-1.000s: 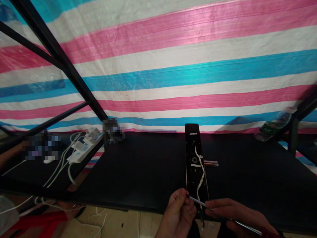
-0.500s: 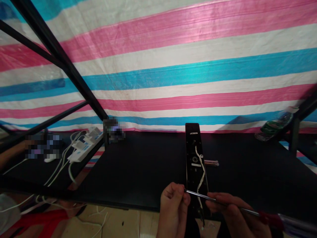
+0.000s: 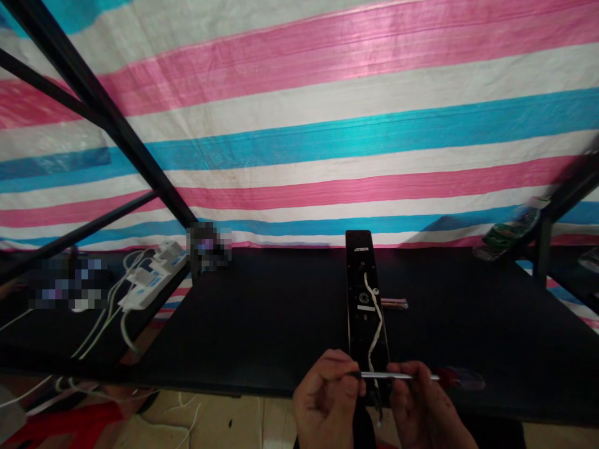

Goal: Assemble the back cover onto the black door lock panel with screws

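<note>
A screwdriver (image 3: 381, 375) with a metal shaft and a red and clear handle lies level between my hands. My left hand (image 3: 330, 396) pinches its dark tip end. The fingers of my right hand (image 3: 423, 399) are closed around the shaft near the handle. Behind and partly beneath them, a long black panel (image 3: 358, 337) rests on the black table (image 3: 262, 312), pointing away from me. A white wrapped cable (image 3: 378, 324) runs along the panel and hangs past the table's front edge. Small pinkish sticks (image 3: 394, 304) lie against the panel's right side.
A white power strip (image 3: 147, 280) with plugs and cords is at the left. A plastic bottle (image 3: 508, 231) leans near the right frame post. Black metal bars (image 3: 131, 149) cross the left, before a striped sheet (image 3: 327, 143). A red stool (image 3: 84, 427) stands below left.
The screwdriver has turned from slanting down rightward to nearly level. My right hand has moved left, closer to my left hand. The view has shifted slightly.
</note>
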`<state>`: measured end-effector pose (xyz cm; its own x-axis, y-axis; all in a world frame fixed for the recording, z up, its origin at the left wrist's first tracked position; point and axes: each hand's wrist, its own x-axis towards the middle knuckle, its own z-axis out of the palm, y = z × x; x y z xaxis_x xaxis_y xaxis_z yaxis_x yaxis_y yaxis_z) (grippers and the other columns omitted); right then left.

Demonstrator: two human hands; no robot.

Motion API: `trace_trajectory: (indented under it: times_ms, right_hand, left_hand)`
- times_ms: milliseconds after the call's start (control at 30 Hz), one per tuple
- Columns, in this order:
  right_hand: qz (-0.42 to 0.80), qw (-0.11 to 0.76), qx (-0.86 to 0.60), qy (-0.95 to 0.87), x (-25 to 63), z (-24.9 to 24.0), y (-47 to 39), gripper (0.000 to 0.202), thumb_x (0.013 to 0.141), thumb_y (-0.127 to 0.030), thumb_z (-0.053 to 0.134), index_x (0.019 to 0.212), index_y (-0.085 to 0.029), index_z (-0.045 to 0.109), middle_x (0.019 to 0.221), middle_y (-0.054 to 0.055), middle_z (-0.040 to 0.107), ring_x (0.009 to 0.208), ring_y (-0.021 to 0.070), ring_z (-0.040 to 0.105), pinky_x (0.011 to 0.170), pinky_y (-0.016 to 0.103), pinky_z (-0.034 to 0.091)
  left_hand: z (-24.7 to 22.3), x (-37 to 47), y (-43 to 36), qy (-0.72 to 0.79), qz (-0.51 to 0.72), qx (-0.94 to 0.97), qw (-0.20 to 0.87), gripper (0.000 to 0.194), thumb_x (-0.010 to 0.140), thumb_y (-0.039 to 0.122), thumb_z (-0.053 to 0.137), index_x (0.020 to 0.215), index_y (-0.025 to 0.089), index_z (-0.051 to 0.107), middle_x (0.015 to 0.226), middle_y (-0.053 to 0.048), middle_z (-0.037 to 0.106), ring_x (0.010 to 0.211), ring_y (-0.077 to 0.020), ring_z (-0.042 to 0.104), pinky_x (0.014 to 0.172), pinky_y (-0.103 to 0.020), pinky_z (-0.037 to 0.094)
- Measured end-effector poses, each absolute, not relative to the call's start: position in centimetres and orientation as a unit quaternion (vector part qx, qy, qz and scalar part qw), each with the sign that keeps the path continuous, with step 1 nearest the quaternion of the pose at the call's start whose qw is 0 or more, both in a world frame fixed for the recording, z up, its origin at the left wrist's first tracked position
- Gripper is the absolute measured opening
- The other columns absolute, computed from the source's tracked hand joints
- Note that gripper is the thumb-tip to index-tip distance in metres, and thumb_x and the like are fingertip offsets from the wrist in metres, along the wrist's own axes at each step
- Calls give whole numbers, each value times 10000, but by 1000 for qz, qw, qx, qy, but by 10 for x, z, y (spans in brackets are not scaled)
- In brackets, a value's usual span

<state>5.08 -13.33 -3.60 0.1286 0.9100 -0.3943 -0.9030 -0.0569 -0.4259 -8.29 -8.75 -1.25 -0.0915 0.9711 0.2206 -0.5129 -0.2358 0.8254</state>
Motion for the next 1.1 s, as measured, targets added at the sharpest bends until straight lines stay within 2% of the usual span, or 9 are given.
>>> trace_trajectory:
  times_ms: [133, 267, 400, 500, 600, 667, 767, 900, 1100]
  right_hand:
    - [722, 642, -256, 8, 53, -47, -130, 162, 724, -237, 908, 847, -206, 806, 929, 38, 812, 893, 145, 780, 831, 185, 627]
    - [686, 675, -266, -57, 52, -49, -128, 118, 824, -334, 832, 902, -247, 818, 972, 35, 814, 950, 149, 775, 856, 200, 626]
    - [547, 743, -334, -192, 62, -30, -115, 164, 888, -405, 762, 926, -252, 806, 959, 54, 808, 829, 160, 783, 775, 233, 647]
    - [373, 781, -397, -306, 75, -12, -91, 198, 936, -411, 698, 951, -233, 785, 959, 60, 801, 801, 167, 779, 802, 269, 639]
    - [262, 717, -482, -429, 90, -4, -59, 247, 960, -432, 648, 969, -209, 756, 943, 86, 798, 830, 218, 780, 785, 333, 638]
    - [250, 658, -518, -486, 97, -5, -37, 296, 974, -470, 607, 970, -203, 736, 906, 91, 796, 816, 232, 780, 746, 344, 635]
    - [250, 596, -536, -543, 101, -12, -13, 385, 972, -553, 563, 944, -196, 704, 839, 95, 789, 789, 245, 778, 714, 351, 627]
    - [234, 551, -544, -588, 101, -20, 0, 410, 987, -570, 513, 937, -199, 681, 806, 87, 785, 785, 240, 776, 715, 341, 609]
    - [202, 522, -540, -628, 100, -19, 3, 272, 1003, -421, 515, 911, -213, 663, 798, 70, 777, 766, 224, 763, 728, 336, 588]
  left_hand:
    - [-2, -78, -91, 280, 710, 460, 453, 38, 782, 284, 830, 819, 278, 825, 703, -49, 693, 642, -162, 627, 599, -273, 540]
    - [9, -73, -92, 341, 702, 383, 495, 175, 690, 432, 893, 692, 273, 821, 646, -49, 646, 630, -166, 582, 615, -291, 524]
    - [1, -75, -75, 395, 589, 398, 582, 288, 623, 433, 928, 772, 204, 836, 817, -92, 717, 707, -183, 636, 629, -266, 528]
    - [-24, -73, -52, 453, 540, 423, 569, 347, 701, 451, 866, 907, 175, 819, 964, -117, 755, 893, -238, 696, 838, -333, 565]
    - [-60, -65, -34, 523, 525, 431, 514, 485, 728, 446, 831, 1130, 186, 758, 1202, -140, 727, 1102, -284, 683, 962, -395, 543]
    - [-83, -59, -30, 533, 506, 452, 506, 581, 752, 415, 809, 1271, 186, 687, 1345, -152, 669, 1259, -306, 623, 1076, -436, 486]
    - [-105, -52, -31, 518, 480, 485, 516, 615, 825, 397, 731, 1384, 175, 604, 1463, -152, 599, 1405, -305, 517, 1210, -454, 351]
    - [-115, -48, -36, 510, 475, 508, 506, 604, 894, 397, 643, 1448, 175, 549, 1537, -140, 531, 1466, -288, 445, 1242, -442, 303]
    - [-115, -50, -37, 508, 475, 528, 487, 598, 921, 395, 616, 1467, 167, 536, 1521, -154, 545, 1452, -296, 465, 1217, -449, 346]
